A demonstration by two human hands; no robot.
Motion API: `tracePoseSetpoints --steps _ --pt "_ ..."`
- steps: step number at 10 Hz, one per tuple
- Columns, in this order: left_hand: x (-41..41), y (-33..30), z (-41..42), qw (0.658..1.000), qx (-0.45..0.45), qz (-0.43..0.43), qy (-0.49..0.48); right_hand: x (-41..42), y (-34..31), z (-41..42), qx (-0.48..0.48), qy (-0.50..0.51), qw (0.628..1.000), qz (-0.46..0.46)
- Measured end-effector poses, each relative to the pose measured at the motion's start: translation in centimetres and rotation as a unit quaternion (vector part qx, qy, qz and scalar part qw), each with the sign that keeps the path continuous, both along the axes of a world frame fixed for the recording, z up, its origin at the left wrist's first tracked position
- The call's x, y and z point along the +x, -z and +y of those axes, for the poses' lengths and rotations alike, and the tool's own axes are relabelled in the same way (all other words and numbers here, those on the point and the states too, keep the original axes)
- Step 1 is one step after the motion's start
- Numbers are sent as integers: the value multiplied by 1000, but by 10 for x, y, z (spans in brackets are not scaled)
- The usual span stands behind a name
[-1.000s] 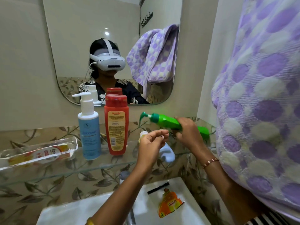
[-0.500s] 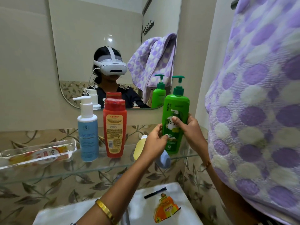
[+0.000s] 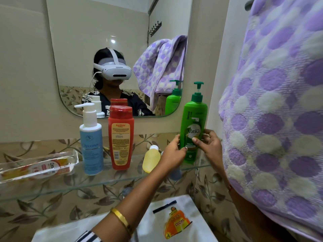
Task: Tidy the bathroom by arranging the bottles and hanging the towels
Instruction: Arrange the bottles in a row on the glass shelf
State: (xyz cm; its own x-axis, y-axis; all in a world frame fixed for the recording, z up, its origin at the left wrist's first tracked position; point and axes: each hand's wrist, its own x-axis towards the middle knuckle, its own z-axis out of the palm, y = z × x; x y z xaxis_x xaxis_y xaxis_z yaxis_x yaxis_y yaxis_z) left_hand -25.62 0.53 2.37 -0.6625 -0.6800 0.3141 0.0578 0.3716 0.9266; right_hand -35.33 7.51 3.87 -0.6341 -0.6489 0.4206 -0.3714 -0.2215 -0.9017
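At right of centre, both hands, left (image 3: 173, 151) and right (image 3: 208, 144), gripped the upright green bottle (image 3: 193, 126) at the glass shelf's (image 3: 70, 186) right end, where a careless release might have tipped it off.

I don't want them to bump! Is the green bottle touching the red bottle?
Apart. The head view shows the green bottle standing well to the right of the red bottle, with a small yellow bottle and open shelf between them.
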Motion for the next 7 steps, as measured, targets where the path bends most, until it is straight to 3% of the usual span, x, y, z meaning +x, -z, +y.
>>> tracePoseSetpoints --steps 3,5,6,7 --pt "-32 -6 3 999 -9 -41 7 3 -8 5 0 65 998 -9" --pt "-15 -1 4 999 36 34 -14 11 10 9 -4 122 991 46" --pt "11 9 3 992 42 109 -51 22 36 12 -65 141 977 142" --pt "39 14 1 980 40 167 -98 29 60 14 -19 75 956 282"
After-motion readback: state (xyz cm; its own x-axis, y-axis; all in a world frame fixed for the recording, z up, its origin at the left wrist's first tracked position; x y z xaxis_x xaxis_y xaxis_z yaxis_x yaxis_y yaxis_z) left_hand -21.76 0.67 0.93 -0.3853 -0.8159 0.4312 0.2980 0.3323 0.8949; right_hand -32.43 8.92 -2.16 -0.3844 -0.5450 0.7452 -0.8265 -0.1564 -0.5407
